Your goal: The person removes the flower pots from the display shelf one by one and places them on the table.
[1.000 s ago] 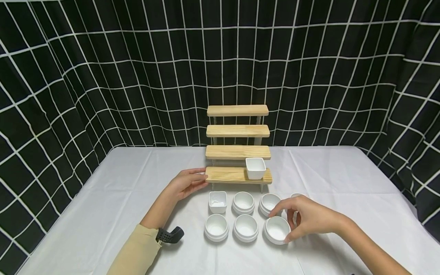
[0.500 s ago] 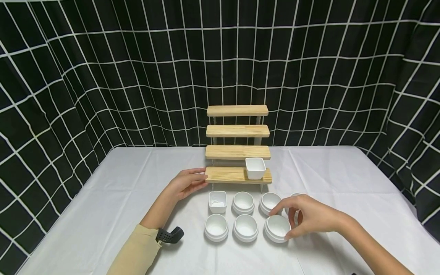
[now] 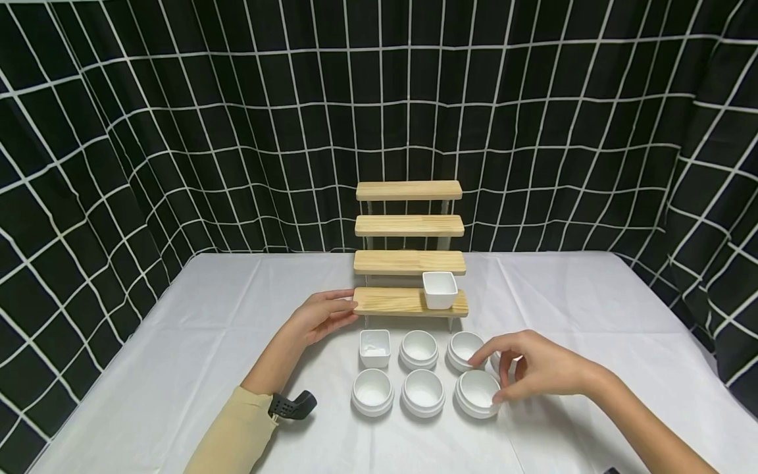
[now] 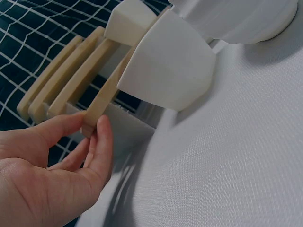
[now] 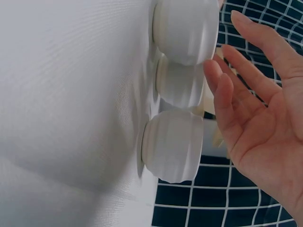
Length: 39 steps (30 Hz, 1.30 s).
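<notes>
At the left end of the lowest board, my left hand pinches the four-sided edge of a tiered wooden display stand between thumb and fingers, plain in the left wrist view on the board. A square white bowl stands on that board's right part. My right hand hovers over the front right round white bowl, fingers loosely bent. In the right wrist view, this hand shows a gap between its thumb and fingers with nothing held, beside the round bowls.
Another square bowl stands on the white cloth before the stand. Several round bowls, such as the front left one, form two rows. One back-row bowl is mostly behind my right hand. A black gridded curtain encloses the table.
My right hand has lifted slightly up and right, its fingers coming off the front right bowl's rim. That bowl has shifted very slightly. My left hand keeps its hold on the stand.
</notes>
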Motion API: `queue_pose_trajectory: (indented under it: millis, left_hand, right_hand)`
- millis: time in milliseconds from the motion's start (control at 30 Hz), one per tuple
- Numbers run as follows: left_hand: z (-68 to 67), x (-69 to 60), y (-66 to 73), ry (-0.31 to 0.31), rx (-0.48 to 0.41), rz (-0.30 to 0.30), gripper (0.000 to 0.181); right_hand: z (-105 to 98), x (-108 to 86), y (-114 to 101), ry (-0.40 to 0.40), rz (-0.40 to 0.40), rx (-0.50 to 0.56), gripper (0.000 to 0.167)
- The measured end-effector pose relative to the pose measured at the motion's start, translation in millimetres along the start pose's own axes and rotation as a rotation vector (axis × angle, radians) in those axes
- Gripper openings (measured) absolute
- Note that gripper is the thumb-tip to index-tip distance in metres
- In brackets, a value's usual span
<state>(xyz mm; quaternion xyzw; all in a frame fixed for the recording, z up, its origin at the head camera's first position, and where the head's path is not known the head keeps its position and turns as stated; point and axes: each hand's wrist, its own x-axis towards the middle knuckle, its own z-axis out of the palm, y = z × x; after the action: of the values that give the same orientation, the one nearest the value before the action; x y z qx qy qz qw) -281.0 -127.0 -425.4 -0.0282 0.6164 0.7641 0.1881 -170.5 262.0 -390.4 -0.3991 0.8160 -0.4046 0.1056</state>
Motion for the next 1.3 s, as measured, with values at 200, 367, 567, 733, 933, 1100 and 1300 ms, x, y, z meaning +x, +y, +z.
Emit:
queue_pose_trajectory:
  millis: [200,367,567,733,933,1100,1300]
  left_hand:
    - [0.1,0.5,-0.5,0.002,0.002,-0.002,0.051]
    - [0.2,0.3,-0.2,0.000,-0.004,-0.002,0.050]
    - [-0.1,0.9,-0.8,-0.001,-0.013,-0.002,0.051]
    - [-0.1,-0.7,-1.2,0.007,-0.013,-0.007,0.051]
    - [-0.5,-1.0,-1.4,0.015,-0.005,-0.011,0.050]
    - [-0.8,-0.8,-0.9,0.014,0.001,-0.011,0.051]
    - [0.0,-1.7,0.9,0.012,0.008,-0.013,0.051]
  right_hand:
    - [-1,0.0,-1,0.006,0.013,0.019,0.046]
    - [-2,0.0,-1,0.018,0.014,0.023,0.044]
    - [-5,-0.5,-2,0.038,0.032,0.017,0.042]
    - [-7,-0.7,-3,0.052,0.028,0.005,0.041]
    - [-11,-1.5,-5,0.081,0.030,-0.012,0.040]
    - [-12,-1.6,-6,0.113,0.036,-0.031,0.036]
    - [-14,-3.0,-7,0.146,0.067,-0.057,0.033]
